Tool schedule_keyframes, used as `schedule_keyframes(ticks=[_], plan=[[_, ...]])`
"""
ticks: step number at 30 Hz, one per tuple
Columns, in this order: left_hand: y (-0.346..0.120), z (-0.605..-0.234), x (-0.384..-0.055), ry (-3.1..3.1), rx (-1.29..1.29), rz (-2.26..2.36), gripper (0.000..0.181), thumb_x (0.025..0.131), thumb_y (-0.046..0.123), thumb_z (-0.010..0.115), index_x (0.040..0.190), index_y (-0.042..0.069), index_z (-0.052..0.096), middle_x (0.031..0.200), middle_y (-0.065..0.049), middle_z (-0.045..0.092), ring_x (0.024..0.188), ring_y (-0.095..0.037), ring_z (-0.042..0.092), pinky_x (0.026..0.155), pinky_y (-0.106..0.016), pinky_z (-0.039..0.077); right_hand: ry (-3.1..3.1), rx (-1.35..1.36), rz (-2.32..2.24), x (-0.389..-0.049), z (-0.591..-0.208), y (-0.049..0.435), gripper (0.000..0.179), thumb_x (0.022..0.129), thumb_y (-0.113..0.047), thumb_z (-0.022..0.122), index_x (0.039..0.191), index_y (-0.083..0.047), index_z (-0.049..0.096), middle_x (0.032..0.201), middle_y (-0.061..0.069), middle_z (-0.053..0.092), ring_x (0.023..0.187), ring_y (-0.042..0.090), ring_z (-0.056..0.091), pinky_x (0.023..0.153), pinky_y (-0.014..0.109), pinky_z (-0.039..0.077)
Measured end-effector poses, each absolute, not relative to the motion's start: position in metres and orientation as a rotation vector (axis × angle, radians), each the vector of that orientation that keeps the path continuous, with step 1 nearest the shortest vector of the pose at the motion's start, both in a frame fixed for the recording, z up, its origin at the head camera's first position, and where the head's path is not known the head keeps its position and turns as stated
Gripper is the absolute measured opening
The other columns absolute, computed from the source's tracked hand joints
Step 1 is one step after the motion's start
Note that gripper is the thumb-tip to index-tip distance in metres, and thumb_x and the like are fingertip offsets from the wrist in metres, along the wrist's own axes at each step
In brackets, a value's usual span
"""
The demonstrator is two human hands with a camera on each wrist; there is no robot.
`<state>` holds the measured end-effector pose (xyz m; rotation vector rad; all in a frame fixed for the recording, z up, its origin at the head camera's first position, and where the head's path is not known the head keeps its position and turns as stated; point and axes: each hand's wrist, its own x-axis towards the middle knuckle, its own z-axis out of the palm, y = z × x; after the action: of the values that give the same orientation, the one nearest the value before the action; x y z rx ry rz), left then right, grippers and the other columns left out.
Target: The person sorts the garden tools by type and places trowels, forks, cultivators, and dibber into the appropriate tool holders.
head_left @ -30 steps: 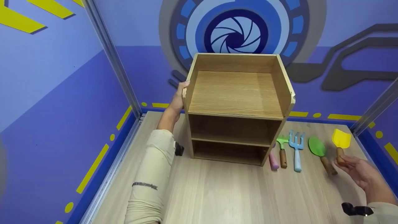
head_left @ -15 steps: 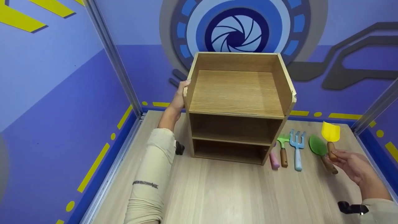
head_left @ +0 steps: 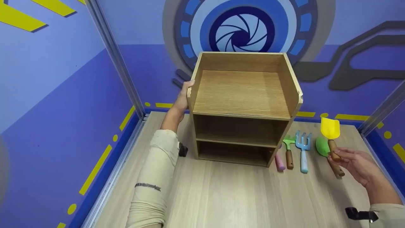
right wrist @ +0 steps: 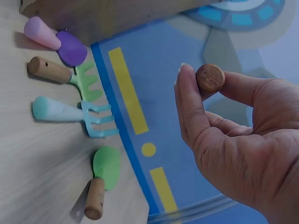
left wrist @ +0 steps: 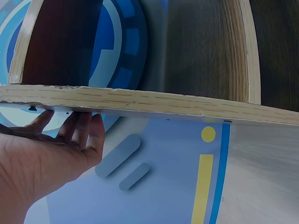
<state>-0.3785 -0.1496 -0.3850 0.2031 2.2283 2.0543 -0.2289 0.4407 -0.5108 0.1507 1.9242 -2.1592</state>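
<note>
My left hand (head_left: pixel 182 99) holds the left side panel of a small wooden shelf unit (head_left: pixel 240 91). In the left wrist view, fingers (left wrist: pixel 96 135) of that hand touch the panel's outer face; the thumb is not clearly visible there. My right hand (head_left: pixel 359 164) pinches the brown handle of a yellow toy shovel (head_left: pixel 330 128), raised blade up over a green toy trowel (head_left: pixel 322 147). The right wrist view shows only the round handle end (right wrist: pixel 210 78) between thumb and fingers, with the blade hidden.
Right of the shelf lie a light-blue garden fork (head_left: pixel 303 152), a small green rake (head_left: pixel 289 152) and a pink-handled tool with a purple head (right wrist: pixel 72 49). They rest on a wooden tabletop (head_left: pixel 221 193). Blue patterned walls (head_left: pixel 148 72) enclose the back and sides.
The right hand has lifted the yellow shovel and carried it left, from right of the green trowel to above it. My left hand stays on the shelf unit.
</note>
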Motion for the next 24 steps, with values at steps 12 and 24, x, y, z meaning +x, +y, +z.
schedule_keyframes(ticks=[12,24], plan=[[-0.149,-0.387,-0.380,2.232,0.198,2.066,0.077,0.098,0.065,0.031,0.161,0.021,0.046,0.150,-0.008,0.051,0.132,-0.023,0.047,0.116,-0.046,0.031,1.923,0.040,-2.184,-0.227,-0.490,0.422,0.032,0.111,-0.004,0.051,0.109,-0.020,0.078,0.105,-0.003,0.074,0.093,0.015,0.076,0.086,0.023,0.062],[-0.148,-0.386,-0.380,2.219,0.202,2.083,0.076,0.100,0.063,0.031,0.159,0.019,0.048,0.145,-0.008,0.053,0.127,-0.022,0.049,0.113,-0.045,0.033,1.957,-0.018,-2.261,-0.226,-0.461,0.400,0.030,0.109,0.000,0.053,0.111,-0.020,0.076,0.107,-0.005,0.075,0.094,0.013,0.079,0.084,0.022,0.062]])
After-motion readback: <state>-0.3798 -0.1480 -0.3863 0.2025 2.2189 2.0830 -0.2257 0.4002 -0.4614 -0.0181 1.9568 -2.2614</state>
